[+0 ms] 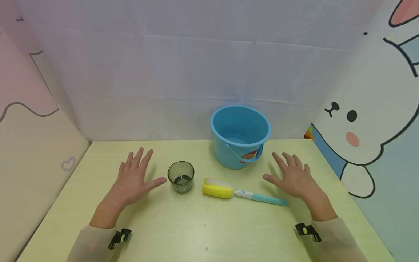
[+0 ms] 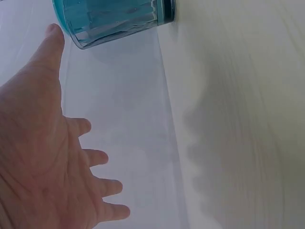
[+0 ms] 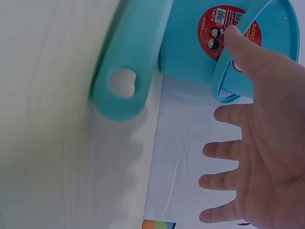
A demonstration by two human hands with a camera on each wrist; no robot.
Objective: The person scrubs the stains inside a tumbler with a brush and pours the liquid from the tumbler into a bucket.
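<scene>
The left hand (image 1: 132, 185) hovers over the table (image 1: 183, 233), fingers spread. Just right of its thumb stands a tinted glass (image 1: 181, 186). Between the hands lies a yellow-headed brush (image 1: 243, 194), handle end near the right hand (image 1: 297, 182), also spread, with a blue bucket (image 1: 229, 154) just left of its fingers.

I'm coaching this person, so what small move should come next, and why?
Probably shift the left hand slightly inward and curl it round the smoky-green, see-through round cup: the hand is spread and holds nothing, its thumb points toward the cup from close beside it, and the cup stands upright.
</scene>
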